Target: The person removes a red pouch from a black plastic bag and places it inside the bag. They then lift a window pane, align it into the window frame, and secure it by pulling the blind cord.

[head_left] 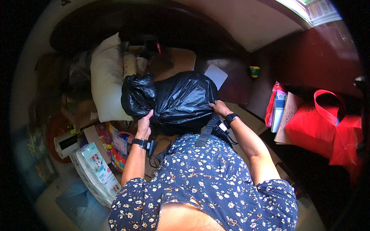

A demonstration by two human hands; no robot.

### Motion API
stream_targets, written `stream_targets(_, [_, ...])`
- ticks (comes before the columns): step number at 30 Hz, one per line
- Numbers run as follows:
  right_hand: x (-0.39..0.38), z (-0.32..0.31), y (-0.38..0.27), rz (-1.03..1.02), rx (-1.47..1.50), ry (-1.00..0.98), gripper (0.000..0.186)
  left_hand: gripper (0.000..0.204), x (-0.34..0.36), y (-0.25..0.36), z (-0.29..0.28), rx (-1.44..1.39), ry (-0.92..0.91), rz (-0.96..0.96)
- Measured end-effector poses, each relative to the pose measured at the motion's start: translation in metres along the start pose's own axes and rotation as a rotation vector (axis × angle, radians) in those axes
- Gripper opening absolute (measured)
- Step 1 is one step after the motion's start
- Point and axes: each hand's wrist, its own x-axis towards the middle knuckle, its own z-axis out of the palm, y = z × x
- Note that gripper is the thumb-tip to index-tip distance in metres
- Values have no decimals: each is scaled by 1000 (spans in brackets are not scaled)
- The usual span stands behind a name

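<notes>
Black plastic bag [189, 100], bulging, centre of frame, just above the floral shirt [208, 165]. Left hand [144, 124] at its lower left edge: fingers look clamped on the film, thumb on top, the rest mostly hidden. Right hand [221, 109] at its right edge: fingers pinched together on the plastic.

Main risk: tearing. The film looks thin and both hands hold it near its edges, so a hard pull apart could split it at either grip. Also slipping: the surface is glossy and wrinkled, and a heavy load could drag the film out of the fingers. Contents don't show, so weight is a guess; whether the bag is tied can't be told either. If it's open, tipping it could spill things.

Snags: dark strap [206, 133] hangs just below the bag's lower right and could catch. White pillow [107, 84], left of the bag, stands close by; a swing left could knock it. White card [216, 76], beside the bag's upper right, could get swept off its spot. Plastic-wrapped pack [96, 173], lower left, leans near the left forearm; an elbow moving out could topple it.
</notes>
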Motion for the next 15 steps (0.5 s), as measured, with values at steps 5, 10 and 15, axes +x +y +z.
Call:
stream_targets(5, [-1,1,13,30,30,-22,44,38,-13,1,11,42,15,-11])
stream_targets(10, [-7,-6,21,88,107,-65,39,48,-21,-8,21,54,-13,-30])
stream_targets(15, [-7,-23,8,59,-250,140,43,56,-27,-10,33,111,-81,-30])
